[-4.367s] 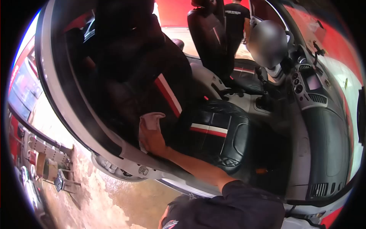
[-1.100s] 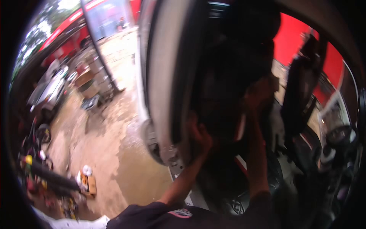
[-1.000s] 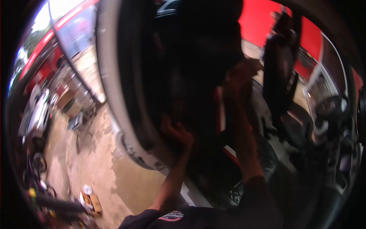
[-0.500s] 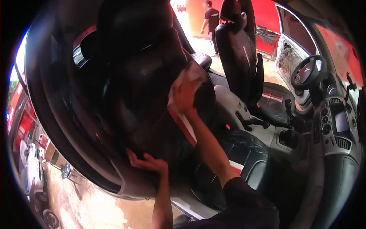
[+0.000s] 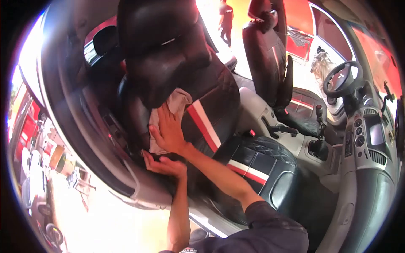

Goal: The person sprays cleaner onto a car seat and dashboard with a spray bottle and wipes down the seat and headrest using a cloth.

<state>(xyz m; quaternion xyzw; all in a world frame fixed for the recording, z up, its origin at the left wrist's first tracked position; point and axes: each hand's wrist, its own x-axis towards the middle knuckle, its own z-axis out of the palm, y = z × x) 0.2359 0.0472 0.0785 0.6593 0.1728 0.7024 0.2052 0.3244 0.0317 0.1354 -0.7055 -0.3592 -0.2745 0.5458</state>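
My right hand (image 5: 170,131) lies over a pale grey-pink cloth (image 5: 179,99), pressing it flat against the side of the black seat backrest (image 5: 215,86). Its fingers point up the backrest, and cloth shows above and to the left of them. My left hand (image 5: 165,166) is just below, at the backrest's lower outer edge, with fingers extended and nothing visible in it. A red and white stripe (image 5: 203,125) runs down the backrest to the right of the cloth.
The seat cushion (image 5: 270,166), handbrake (image 5: 283,128) and gear lever (image 5: 319,126) are to the right. Beyond them are the steering wheel (image 5: 341,79) and dashboard (image 5: 373,189). The door frame (image 5: 84,156) borders the left. A person (image 5: 225,22) stands outside.
My right hand has moved down and left across the backrest with the cloth, and is now near my left hand. My left hand has barely moved. The person outside has shifted left.
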